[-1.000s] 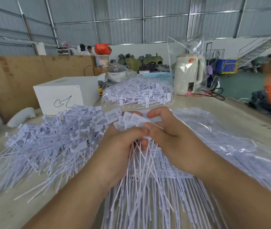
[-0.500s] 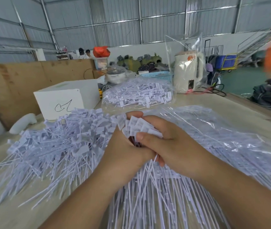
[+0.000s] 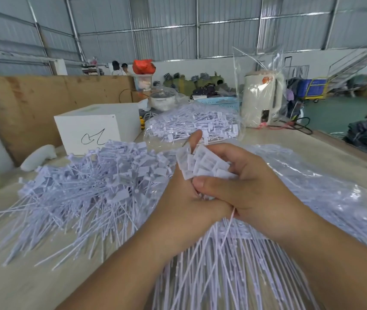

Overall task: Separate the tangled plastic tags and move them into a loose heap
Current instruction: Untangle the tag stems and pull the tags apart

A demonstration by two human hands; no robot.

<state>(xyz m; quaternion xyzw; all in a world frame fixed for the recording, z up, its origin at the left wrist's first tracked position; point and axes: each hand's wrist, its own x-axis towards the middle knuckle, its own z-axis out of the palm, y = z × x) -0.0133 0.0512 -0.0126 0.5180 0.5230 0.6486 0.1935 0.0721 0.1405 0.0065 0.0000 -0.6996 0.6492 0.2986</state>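
Change: since the earlier frames the bundle [image 3: 202,164] sits higher between the hands, its flat heads fanned further apart and the left forefinger raised behind them.
Left hand [image 3: 184,198]: fingers curled round the bundle from the left, gripping it just under the heads.
Right hand [image 3: 245,189]: fingers wrapped over the heads, thumb pressed across the front; a firm grip.
Bundle position: held above the near middle of the tabletop [image 3: 21,283], tails hanging towards the near edge.
Loose heap [image 3: 84,189]: lies left of the hands, reaching towards the left edge, heads to the far side.
Bagged stock: one clear bag of tags [image 3: 323,198] lies to the right under the forearm; another (unopened, as far as can be told) rests by the far edge.
Handling, judged: tags look light, thin and springy, with smooth tails likely to slip and snag.
Hold point, judged: take them at the stiff flat heads, not the tails, and peel off a few at a time.
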